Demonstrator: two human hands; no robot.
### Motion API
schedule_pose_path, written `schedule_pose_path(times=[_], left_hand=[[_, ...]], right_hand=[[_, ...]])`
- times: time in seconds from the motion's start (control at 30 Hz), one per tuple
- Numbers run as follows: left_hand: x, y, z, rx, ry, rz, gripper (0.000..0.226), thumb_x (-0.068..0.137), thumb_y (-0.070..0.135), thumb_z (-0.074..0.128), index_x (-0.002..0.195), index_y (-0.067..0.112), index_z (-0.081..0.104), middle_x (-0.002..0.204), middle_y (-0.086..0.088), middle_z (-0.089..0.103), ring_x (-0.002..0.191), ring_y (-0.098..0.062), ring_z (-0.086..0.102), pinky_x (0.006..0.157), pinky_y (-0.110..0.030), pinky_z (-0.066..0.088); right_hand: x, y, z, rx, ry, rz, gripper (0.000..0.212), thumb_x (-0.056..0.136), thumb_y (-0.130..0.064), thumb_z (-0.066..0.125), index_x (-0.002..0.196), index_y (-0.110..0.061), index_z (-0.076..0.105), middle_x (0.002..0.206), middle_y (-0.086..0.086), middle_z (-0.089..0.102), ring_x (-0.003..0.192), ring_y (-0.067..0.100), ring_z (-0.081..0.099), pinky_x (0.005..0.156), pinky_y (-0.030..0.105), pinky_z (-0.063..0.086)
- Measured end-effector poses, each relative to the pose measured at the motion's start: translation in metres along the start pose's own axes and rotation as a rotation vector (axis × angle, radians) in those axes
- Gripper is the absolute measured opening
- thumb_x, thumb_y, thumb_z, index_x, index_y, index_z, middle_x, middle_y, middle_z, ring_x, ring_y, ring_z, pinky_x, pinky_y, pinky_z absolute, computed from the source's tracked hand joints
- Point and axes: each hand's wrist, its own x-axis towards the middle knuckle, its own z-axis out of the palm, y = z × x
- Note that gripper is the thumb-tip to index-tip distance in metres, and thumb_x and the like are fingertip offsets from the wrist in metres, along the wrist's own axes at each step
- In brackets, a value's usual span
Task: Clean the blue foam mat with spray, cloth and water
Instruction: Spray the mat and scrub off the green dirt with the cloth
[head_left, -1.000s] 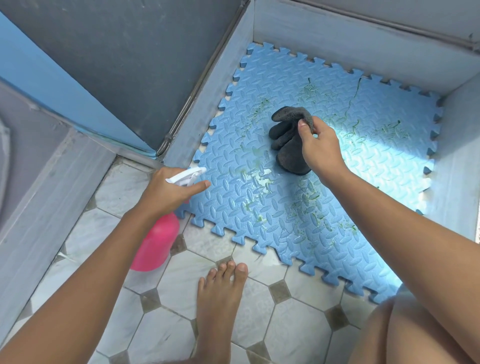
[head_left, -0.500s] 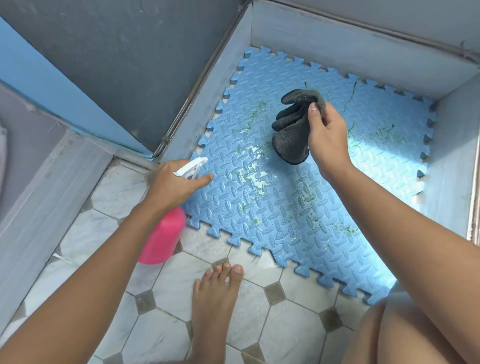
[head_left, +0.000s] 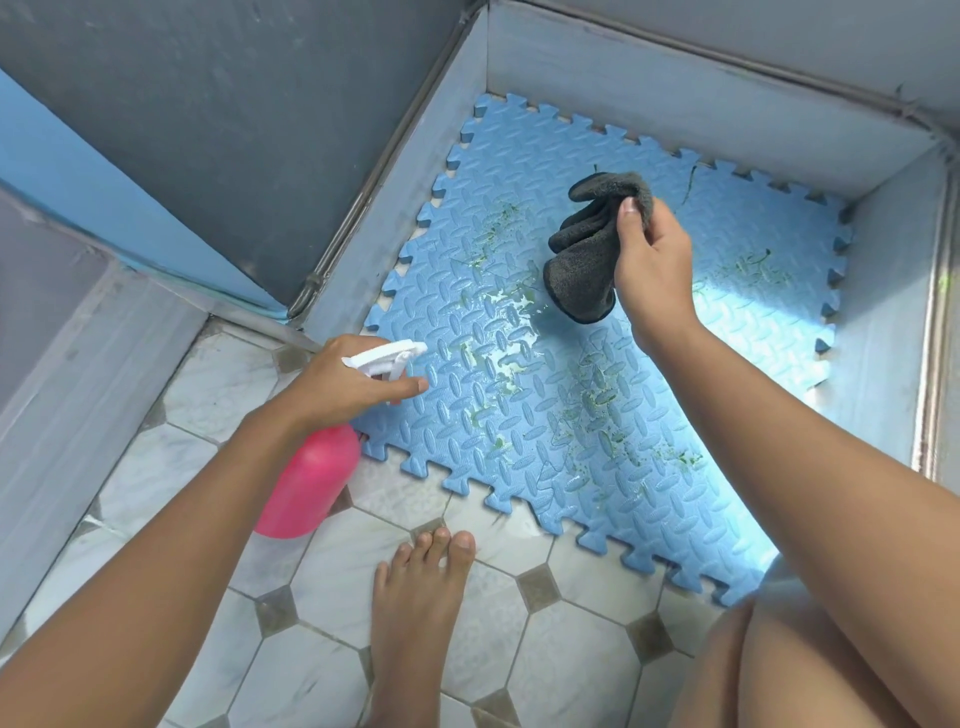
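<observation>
Right hand (head_left: 652, 265) has lifted the cloth (head_left: 584, 265) off the mat (head_left: 545, 415) since a second ago, and the dark grey cloth now hangs bunched from thumb and fingers, upper centre-right of frame, with its lower end just above the mat surface and a shadow under it. Thumb is pressed on the top fold with the nail showing, and the other fingers are curled behind, so it is a firm pinch grip. Left hand (head_left: 337, 382) has barely shifted: it sits at left centre of frame, wrapped round the neck of the bottle (head_left: 306, 483), with the index finger stretched out straight under the white spray head (head_left: 387, 358). Cannot tell if the trigger is squeezed. Spray head points right, over the mat's left edge, and the pink bottle body hangs below the wrist, tilted, above the floor (head_left: 332, 571). Mat is blue foam with jigsaw edges and a raised dash pattern, and it lies flat in the corner recess, filling the centre and upper right of frame. Its far and right edges are against the grey walls (head_left: 675, 109), and its near edge is on the tiles. Green smears and flecks are scattered across it, thickest below the cloth and in the lower centre, with another patch at the right near the wall. Shiny wet spots show in the middle, between the two hands. Bright light falls on the mat's right side. Bare foot (head_left: 415, 597) stands on the tiles at bottom centre with its toes near the mat's near edge, not touching it. Knee (head_left: 779, 665) is at bottom right, and both forearms come in from the bottom corners.
</observation>
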Motion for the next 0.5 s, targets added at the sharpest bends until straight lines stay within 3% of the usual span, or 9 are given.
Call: schedule_pose_path(times=[0.1, 0.17, 0.2, 0.27, 0.33, 0.43, 0.5], left_hand=[[-0.006, -0.001, 0.007, -0.043, -0.144, -0.07, 0.05, 0.066, 0.052, 0.087, 0.079, 0.004, 0.077, 0.054, -0.008, 0.061, 0.05, -0.015, 0.054, 0.056, -0.025, 0.042], [-0.01, -0.004, 0.011, 0.003, -0.192, -0.089, 0.036, 0.073, 0.037, 0.092, 0.061, 0.012, 0.069, 0.05, -0.006, 0.056, 0.046, -0.013, 0.05, 0.052, -0.024, 0.038], [-0.011, -0.007, 0.01, 0.022, -0.199, -0.076, 0.041, 0.073, 0.035, 0.092, 0.053, 0.017, 0.061, 0.05, -0.001, 0.053, 0.047, -0.011, 0.046, 0.053, -0.025, 0.035], [-0.014, -0.009, 0.006, 0.064, -0.204, -0.038, 0.049, 0.067, 0.046, 0.092, 0.053, 0.02, 0.053, 0.053, 0.007, 0.045, 0.052, -0.009, 0.04, 0.058, -0.029, 0.031], [-0.018, -0.01, -0.001, 0.036, -0.163, -0.04, 0.046, 0.063, 0.055, 0.088, 0.062, 0.016, 0.064, 0.054, 0.007, 0.046, 0.055, -0.01, 0.043, 0.06, -0.028, 0.034], [-0.023, -0.007, -0.007, -0.079, 0.037, -0.088, 0.019, 0.077, 0.038, 0.089, 0.076, 0.023, 0.079, 0.058, -0.004, 0.05, 0.058, -0.017, 0.046, 0.062, -0.029, 0.038], [-0.021, -0.007, -0.011, -0.102, 0.205, -0.047, 0.04, 0.077, 0.044, 0.087, 0.072, 0.008, 0.07, 0.059, -0.017, 0.049, 0.058, -0.017, 0.045, 0.062, -0.031, 0.037]], right_hand=[[-0.001, 0.007, 0.002, 0.004, -0.045, 0.0, 0.034, 0.101, -0.043, 0.048, 0.113, -0.016, 0.066, 0.098, 0.009, 0.077, 0.094, 0.03, 0.075, 0.087, 0.054, 0.059], [-0.002, 0.009, 0.005, -0.053, -0.053, -0.009, 0.038, 0.098, -0.053, 0.051, 0.109, -0.02, 0.066, 0.097, 0.006, 0.077, 0.094, 0.029, 0.074, 0.088, 0.054, 0.058], [-0.004, 0.009, 0.007, -0.095, -0.052, -0.015, 0.037, 0.097, -0.054, 0.05, 0.107, -0.022, 0.066, 0.097, 0.004, 0.077, 0.094, 0.026, 0.073, 0.09, 0.053, 0.057], [-0.007, 0.011, 0.01, -0.187, -0.038, -0.038, 0.033, 0.098, -0.048, 0.047, 0.104, -0.022, 0.066, 0.097, 0.003, 0.074, 0.095, 0.022, 0.07, 0.091, 0.049, 0.054], [-0.011, 0.015, 0.013, -0.257, -0.041, -0.058, 0.029, 0.1, -0.042, 0.047, 0.104, -0.02, 0.065, 0.097, 0.005, 0.071, 0.095, 0.022, 0.066, 0.089, 0.044, 0.053], [-0.013, 0.028, 0.018, -0.363, -0.085, -0.082, 0.022, 0.102, -0.036, 0.049, 0.108, -0.021, 0.065, 0.093, 0.0, 0.068, 0.094, 0.022, 0.062, 0.079, 0.033, 0.047], [-0.016, 0.045, 0.026, -0.516, -0.182, -0.135, 0.026, 0.102, -0.032, 0.05, 0.12, -0.021, 0.064, 0.099, 0.003, 0.066, 0.099, 0.026, 0.059, 0.077, 0.031, 0.041]])
